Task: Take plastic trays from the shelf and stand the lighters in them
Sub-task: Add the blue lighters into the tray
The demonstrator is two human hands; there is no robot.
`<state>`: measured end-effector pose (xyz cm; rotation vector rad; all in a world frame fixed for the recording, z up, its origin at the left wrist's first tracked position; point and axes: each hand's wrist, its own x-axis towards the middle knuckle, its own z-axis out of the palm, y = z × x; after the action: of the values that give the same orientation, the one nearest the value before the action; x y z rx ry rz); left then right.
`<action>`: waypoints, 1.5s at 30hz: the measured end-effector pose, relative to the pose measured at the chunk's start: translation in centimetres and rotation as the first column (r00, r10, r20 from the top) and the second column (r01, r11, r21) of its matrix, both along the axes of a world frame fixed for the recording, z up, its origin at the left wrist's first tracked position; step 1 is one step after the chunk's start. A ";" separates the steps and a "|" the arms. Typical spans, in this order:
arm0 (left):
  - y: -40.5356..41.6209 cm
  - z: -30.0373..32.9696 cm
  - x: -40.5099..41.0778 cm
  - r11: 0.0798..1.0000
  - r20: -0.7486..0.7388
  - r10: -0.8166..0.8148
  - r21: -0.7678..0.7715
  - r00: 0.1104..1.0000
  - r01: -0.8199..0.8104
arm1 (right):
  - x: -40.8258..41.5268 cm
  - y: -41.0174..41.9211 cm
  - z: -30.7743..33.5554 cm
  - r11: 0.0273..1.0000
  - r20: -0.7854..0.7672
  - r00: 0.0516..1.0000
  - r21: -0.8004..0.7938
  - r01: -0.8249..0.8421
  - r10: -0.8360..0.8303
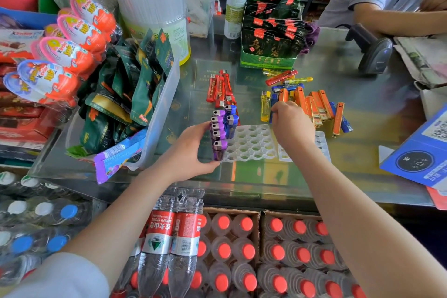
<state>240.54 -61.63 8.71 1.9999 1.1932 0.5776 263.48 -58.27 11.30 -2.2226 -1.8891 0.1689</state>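
Note:
A white plastic tray (254, 144) full of round holes lies on the glass counter (362, 128). Purple lighters (218, 133) stand in its left column, with two blue lighters (231, 123) beside them. My left hand (193, 150) grips the tray's left side, fingers and thumb spanning the purple row. My right hand (291, 123) reaches past the tray, its curled fingers closing on a blue lighter (272, 100) lying on the counter. Loose red lighters (221, 88), a yellow lighter (265, 106) and orange lighters (316, 106) lie around it. A second tray (323, 143) shows under my right forearm.
A clear bin of green snack packs (167, 104) stands left of the tray, chocolate eggs (72, 43) beyond it. A green display box (268, 55) and a barcode scanner (373, 51) sit at the back. Another person's arm (391, 22) rests far right. Bottled water (229, 249) is stacked below.

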 end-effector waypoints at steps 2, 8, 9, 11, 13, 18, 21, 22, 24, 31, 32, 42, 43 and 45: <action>0.2 0.0 0.2 1.000 0.006 -0.019 0.003 1.000 0.019 | -0.3 0.3 0.1 1.000 0.033 0.999 -0.007 0.002 -0.002; 0.1 -0.6 -0.1 0.999 -0.020 0.010 0.034 1.000 -0.009 | -1.5 1.4 0.7 0.995 0.142 0.990 -0.095 0.027 -0.013; 0.1 -0.7 -0.1 0.999 -0.036 0.021 0.039 0.999 -0.019 | -1.5 1.7 0.6 0.993 0.131 0.991 -0.109 0.042 -0.028; 0.1 -0.8 -0.2 0.999 -0.054 0.027 0.041 0.998 -0.025 | -1.3 2.3 0.5 0.988 0.078 0.994 -0.129 0.085 -0.075; 0.2 -0.9 -0.2 0.999 -0.050 0.024 0.045 0.998 -0.022 | -1.1 2.5 0.4 0.984 0.036 0.994 -0.144 0.105 -0.101; 0.2 -1.0 -0.3 0.998 -0.024 0.021 0.067 1.000 -0.019 | -1.0 2.3 0.4 0.987 -0.203 0.974 -0.144 0.073 -0.101; 0.2 -1.0 -0.2 0.997 -0.011 0.026 0.072 1.000 -0.025 | -1.1 1.2 1.0 0.999 -0.393 0.919 -0.042 0.004 -0.020; 0.2 -1.0 -0.2 0.997 -0.006 0.028 0.078 1.000 -0.028 | -1.3 0.5 1.3 1.000 -0.458 0.889 0.005 -0.019 0.019; 0.1 -1.0 -0.2 0.995 -0.002 0.030 0.094 1.000 -0.029 | -1.8 -1.1 1.7 0.996 -0.636 0.766 0.079 -0.049 0.088; -0.2 -0.7 -0.1 0.995 -0.013 0.040 0.087 0.999 -0.039 | -2.3 -4.0 0.5 0.988 -0.889 0.448 0.025 -0.154 0.092; -0.2 -0.8 -0.1 0.995 -0.012 0.043 0.092 0.999 -0.042 | -2.4 -4.1 0.4 0.989 -0.885 0.453 0.040 -0.144 0.102; 0.0 -1.2 -0.1 0.992 -0.016 0.043 0.115 0.999 -0.041 | -3.2 -4.5 -0.7 0.982 -0.802 0.570 0.117 -0.145 0.180; 0.0 -1.2 -0.1 0.992 -0.012 0.042 0.119 0.999 -0.040 | -3.3 -4.4 -0.8 0.980 -0.771 0.605 0.136 -0.146 0.197; 0.0 -1.2 -0.1 0.992 -0.010 0.039 0.122 0.999 -0.038 | -3.4 -4.3 -0.8 0.972 -0.690 0.684 0.169 -0.166 0.237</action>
<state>240.42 -61.62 7.51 2.0890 1.2321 0.6733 260.07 -62.53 10.55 -1.5236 -1.6202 0.8295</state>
